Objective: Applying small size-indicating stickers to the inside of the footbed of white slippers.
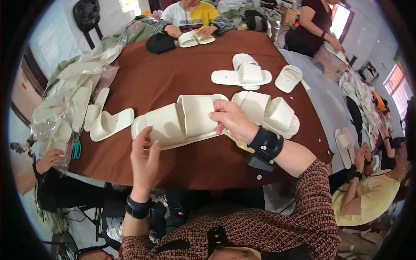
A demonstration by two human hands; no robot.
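Note:
A pair of white slippers (190, 119) lies end to end before me, the wide straps side by side. My right hand (234, 120) pinches the right end of this pair between thumb and fingers. At the left end, my left hand (145, 158) has its fingers apart, beside the toe edge and perhaps touching it. Just right of my right hand sits another pair of white slippers (266, 112). Under my right wrist a pale yellow strip-like thing (239, 144) shows in part; its kind is hidden. A small dark object (260, 163) lies beside it.
The table has a brown cloth (173, 71). More slippers (245, 74) lie at the far right, a single slipper (112, 125) at the left. Teal-handled scissors (76, 149) lie near plastic-bagged slippers (80, 71). Across the table a person (190, 21) handles slippers; others work on both sides.

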